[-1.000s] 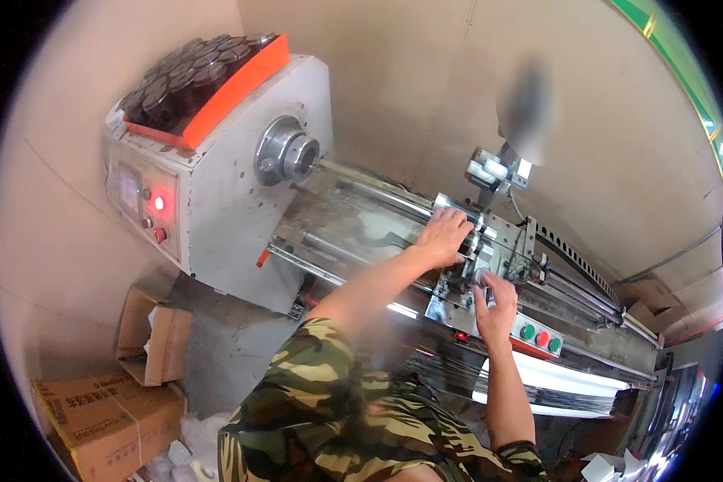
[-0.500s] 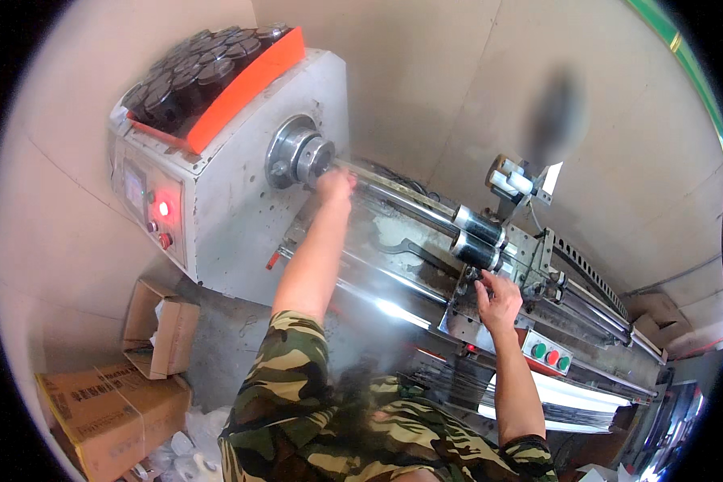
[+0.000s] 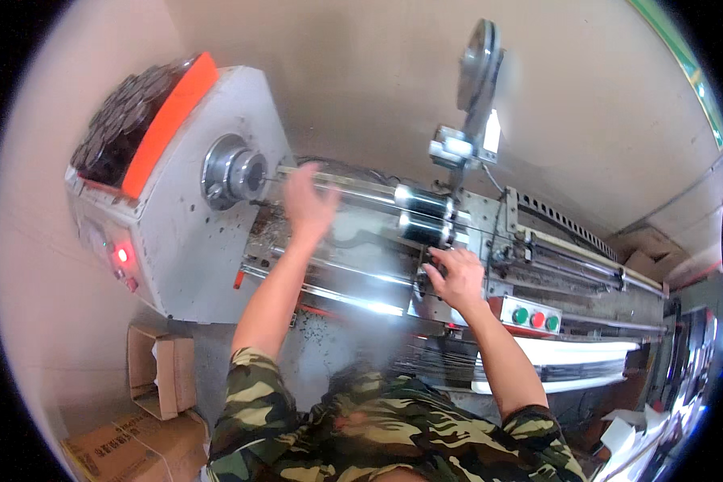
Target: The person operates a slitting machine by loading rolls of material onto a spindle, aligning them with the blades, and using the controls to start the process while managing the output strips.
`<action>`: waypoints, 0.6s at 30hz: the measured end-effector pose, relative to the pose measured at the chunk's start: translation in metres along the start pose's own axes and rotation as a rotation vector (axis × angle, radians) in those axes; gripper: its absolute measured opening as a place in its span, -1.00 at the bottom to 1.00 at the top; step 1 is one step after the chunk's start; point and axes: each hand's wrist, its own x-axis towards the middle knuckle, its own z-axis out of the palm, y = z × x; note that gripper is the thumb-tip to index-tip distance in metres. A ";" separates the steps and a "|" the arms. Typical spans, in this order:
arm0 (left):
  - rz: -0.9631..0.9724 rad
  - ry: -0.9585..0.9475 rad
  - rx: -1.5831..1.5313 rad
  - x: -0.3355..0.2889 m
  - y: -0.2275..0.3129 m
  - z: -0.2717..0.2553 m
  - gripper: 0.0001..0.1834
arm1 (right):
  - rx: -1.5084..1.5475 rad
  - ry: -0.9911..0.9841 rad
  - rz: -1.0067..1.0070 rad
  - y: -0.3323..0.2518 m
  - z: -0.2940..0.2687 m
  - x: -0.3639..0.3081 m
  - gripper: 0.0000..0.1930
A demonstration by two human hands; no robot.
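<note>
A grey winding machine (image 3: 189, 265) has a round metal chuck (image 3: 233, 171) on its face and long shiny rails (image 3: 353, 281) running right. My left hand (image 3: 309, 201) is blurred, fingers apart, over the rails just right of the chuck, beside a thin rod (image 3: 341, 186). Further right, my right hand (image 3: 458, 277) curls over the front edge of the sliding carriage (image 3: 490, 233), just below two dark metal rollers (image 3: 422, 213). A wheel on a post (image 3: 475, 68) rises above the carriage.
Green and red push buttons (image 3: 536, 317) sit right of my right hand. An orange-edged tray of dark round parts (image 3: 128, 120) tops the machine, and a red lamp (image 3: 122, 255) glows on its side. Cardboard boxes (image 3: 165, 373) stand on the floor at lower left. A wall is behind.
My left hand left the carriage, reached to the chuck, and now sits a little back from it over the rails. My right hand stayed on the carriage.
</note>
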 end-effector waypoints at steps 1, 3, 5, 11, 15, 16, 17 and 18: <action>0.147 -0.199 -0.150 -0.011 0.031 0.004 -0.39 | -0.004 -0.001 -0.027 0.002 0.001 0.000 -0.70; 0.534 -0.491 -0.030 -0.031 0.079 0.027 -0.41 | -0.024 -0.003 -0.088 0.010 0.002 -0.001 -0.71; 0.663 -0.530 0.094 -0.038 0.091 0.053 -0.47 | 0.052 -0.049 -0.117 0.008 -0.004 0.005 -0.70; 0.710 -0.407 0.152 -0.047 0.093 0.089 -0.69 | 0.356 -0.108 -0.073 0.011 -0.012 0.004 -0.67; 0.807 -0.346 0.164 -0.044 0.083 0.098 -0.75 | 0.504 -0.125 -0.018 0.022 -0.011 0.010 -0.75; 0.830 -0.370 0.160 -0.043 0.079 0.099 -0.75 | 0.450 -0.133 -0.029 0.022 -0.006 0.010 -0.77; 0.853 -0.395 0.155 -0.045 0.077 0.097 -0.75 | 0.395 -0.140 -0.039 0.021 -0.005 0.009 -0.80; 0.878 -0.415 0.142 -0.045 0.077 0.097 -0.75 | 0.332 -0.145 -0.051 0.020 -0.001 0.006 -0.82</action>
